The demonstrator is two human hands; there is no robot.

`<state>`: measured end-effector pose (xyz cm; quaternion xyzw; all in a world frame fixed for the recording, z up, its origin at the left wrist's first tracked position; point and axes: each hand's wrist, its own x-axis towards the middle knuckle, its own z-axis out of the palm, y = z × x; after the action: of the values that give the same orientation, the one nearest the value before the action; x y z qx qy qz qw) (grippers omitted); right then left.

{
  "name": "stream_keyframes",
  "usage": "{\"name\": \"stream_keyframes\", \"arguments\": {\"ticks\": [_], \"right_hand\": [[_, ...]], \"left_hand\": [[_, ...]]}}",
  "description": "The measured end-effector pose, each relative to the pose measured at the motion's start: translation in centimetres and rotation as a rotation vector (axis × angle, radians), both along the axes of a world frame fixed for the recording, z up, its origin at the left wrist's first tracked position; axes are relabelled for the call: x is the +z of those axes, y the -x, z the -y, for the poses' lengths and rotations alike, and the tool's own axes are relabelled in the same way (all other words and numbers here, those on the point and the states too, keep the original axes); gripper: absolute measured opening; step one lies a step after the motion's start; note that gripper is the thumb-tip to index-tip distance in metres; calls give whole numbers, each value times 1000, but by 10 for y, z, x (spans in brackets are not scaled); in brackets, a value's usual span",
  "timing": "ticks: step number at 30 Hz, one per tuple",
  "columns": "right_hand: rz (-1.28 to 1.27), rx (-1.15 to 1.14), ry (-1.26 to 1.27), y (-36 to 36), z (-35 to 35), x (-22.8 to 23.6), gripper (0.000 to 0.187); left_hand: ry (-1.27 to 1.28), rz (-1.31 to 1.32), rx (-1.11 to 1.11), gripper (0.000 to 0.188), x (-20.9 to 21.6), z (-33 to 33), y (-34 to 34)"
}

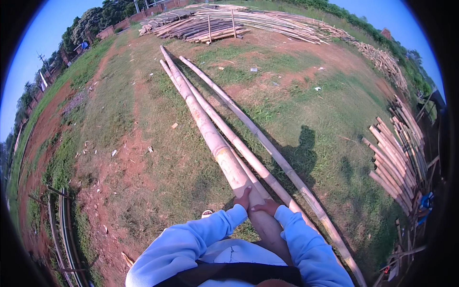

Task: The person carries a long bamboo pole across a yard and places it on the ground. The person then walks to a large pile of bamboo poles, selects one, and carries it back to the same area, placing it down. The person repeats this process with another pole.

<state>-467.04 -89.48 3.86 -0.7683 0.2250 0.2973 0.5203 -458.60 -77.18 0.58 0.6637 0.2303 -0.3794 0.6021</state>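
A thick pale bamboo pole runs from far ahead back to my body, and both my hands are on it close to my waist. My left hand wraps its left side, thumb on top. Just beside it, my right hand clasps the right side, thumb laid across toward the left hand. The fingers beneath the pole are hidden. Along its right lies a thinner bamboo pole. Farther right, a greyish bamboo pole rests on the grass, a strip of ground between them.
Large stacks of bamboo poles lie at the back, with upright stakes at their front. More cut bamboo is piled at the right. Dark poles stand at the lower left. Litter dots the grass and red soil.
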Motion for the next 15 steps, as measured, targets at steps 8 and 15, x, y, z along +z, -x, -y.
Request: {"name": "stream_keyframes", "arguments": {"ticks": [8,15], "right_hand": [[24,-33,-73,172,69,-13,94],[-21,-28,-101,292,78,21,73]], "left_hand": [[-10,-45,-38,89,20,58,169],[213,-230,-135,86,37,56,276]]}}
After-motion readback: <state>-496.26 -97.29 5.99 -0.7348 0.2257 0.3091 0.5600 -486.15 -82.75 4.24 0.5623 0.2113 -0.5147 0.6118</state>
